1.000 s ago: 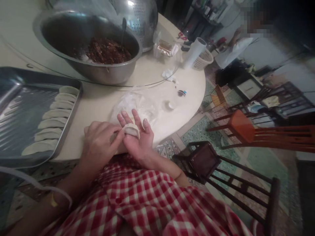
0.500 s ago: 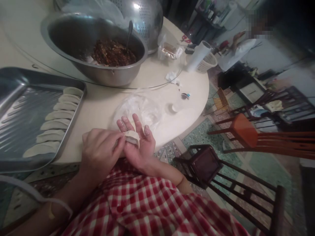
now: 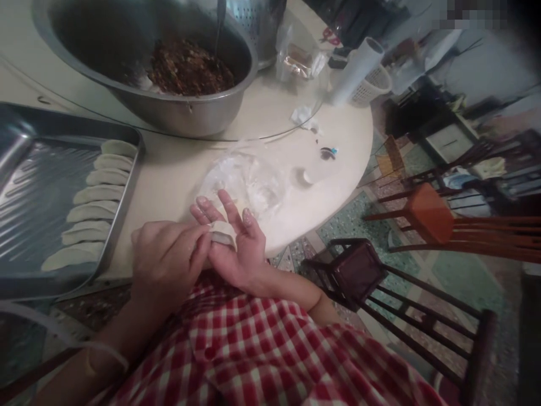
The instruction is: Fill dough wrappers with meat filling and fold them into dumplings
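Observation:
A pale folded dumpling (image 3: 222, 234) lies across the fingers and palm of my right hand (image 3: 243, 254), which is turned palm up with floury fingertips spread. My left hand (image 3: 169, 259) is closed, pinching the dumpling's left end between thumb and finger. To the left, a metal tray (image 3: 120, 225) holds several finished-looking dumplings (image 3: 93, 211) in a row along its right side. Beyond my hands stands a big steel bowl (image 3: 186, 113) with dark minced filling (image 3: 186, 67) and a spoon handle (image 3: 220, 28) rising from it. A floury clear plastic bag (image 3: 262, 180) lies just past my fingers.
On the table (image 3: 169, 169) are a small white round piece (image 3: 303, 176), a crumpled tissue (image 3: 305, 118), a wrapped package (image 3: 300, 62), a plastic roll (image 3: 359, 67), a white basket (image 3: 372, 84) and red scissors (image 3: 330, 36). Chairs (image 3: 359, 270) stand to the right. A person is partly visible at upper right.
The view has shifted, so the bowl sits higher and further left in the picture. Both hands stay at the dumpling, with little visible change in their grip.

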`<state>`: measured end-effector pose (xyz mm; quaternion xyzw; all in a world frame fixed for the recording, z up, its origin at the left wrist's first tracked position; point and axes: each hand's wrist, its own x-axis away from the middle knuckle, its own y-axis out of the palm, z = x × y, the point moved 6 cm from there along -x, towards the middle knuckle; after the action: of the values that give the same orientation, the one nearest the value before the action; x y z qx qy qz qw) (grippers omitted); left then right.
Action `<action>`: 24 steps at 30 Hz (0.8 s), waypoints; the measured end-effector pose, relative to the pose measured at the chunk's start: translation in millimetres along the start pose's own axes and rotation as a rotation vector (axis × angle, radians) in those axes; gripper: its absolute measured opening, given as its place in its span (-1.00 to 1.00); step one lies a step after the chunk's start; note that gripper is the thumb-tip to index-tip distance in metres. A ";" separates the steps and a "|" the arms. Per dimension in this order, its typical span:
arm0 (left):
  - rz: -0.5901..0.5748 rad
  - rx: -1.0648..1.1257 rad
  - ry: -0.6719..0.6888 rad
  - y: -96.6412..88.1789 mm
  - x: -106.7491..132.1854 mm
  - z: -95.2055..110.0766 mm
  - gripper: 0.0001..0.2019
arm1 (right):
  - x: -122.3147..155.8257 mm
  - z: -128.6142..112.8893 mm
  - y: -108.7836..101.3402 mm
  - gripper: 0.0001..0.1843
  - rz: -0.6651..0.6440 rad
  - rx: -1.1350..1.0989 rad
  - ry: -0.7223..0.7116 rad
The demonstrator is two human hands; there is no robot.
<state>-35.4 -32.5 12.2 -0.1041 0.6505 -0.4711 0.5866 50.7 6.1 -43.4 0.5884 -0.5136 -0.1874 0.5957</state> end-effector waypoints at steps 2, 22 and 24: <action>0.014 -0.001 -0.002 -1.4 -0.6 -0.4 -0.85 | -1.4 1.3 0.8 -0.55 0.001 -0.006 0.011; -0.137 0.027 -0.062 1.4 -8.0 -11.0 -0.83 | -4.0 6.6 7.8 -0.57 0.005 0.005 0.103; -0.124 0.046 -0.055 3.0 -6.9 -13.7 -0.85 | -2.1 6.4 7.7 -0.57 0.000 0.016 0.115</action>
<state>-44.0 -19.4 12.8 -0.1437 0.6154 -0.5183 0.5762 41.5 6.4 -38.7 0.6030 -0.4798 -0.1493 0.6195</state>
